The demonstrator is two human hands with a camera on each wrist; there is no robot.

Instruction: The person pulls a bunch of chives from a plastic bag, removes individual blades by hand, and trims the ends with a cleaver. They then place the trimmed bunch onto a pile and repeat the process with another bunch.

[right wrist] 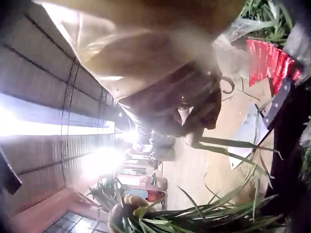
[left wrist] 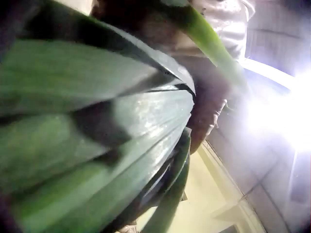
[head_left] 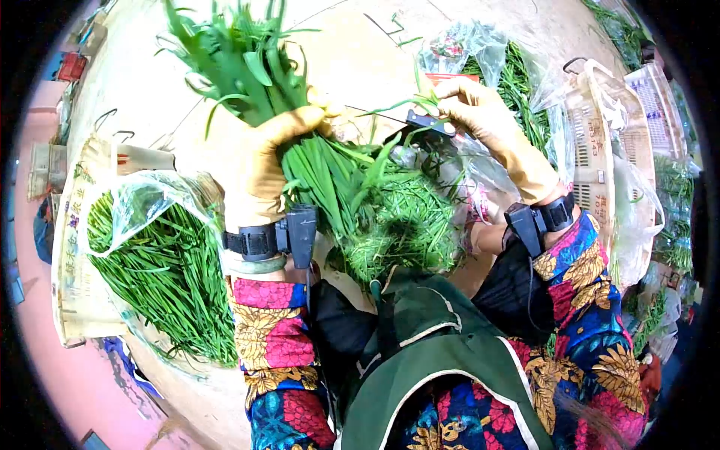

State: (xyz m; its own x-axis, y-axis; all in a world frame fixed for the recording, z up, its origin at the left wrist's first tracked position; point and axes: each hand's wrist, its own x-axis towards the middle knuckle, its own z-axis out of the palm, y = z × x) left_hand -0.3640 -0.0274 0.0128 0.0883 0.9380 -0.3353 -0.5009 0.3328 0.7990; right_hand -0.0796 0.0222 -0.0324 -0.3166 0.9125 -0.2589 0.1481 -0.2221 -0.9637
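left hand (head_left: 262, 157), gloved: grip curls round a bunch of greens (head_left: 319, 178). right hand (head_left: 491, 124): grip pinches thin leaves (right wrist: 228, 142) near a knife (head_left: 433, 123).

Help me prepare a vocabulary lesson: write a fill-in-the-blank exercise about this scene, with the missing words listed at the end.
1. The left hand and right hand both wear yellowish ____.
2. The thick bunch of long-leaved greens is gripped in the ____ hand.
3. The white-edged apron is dark ____.
4. Where each hand meets its forearm, a black strap circles the ____.

Missing words: gloves; left; green; wrist.
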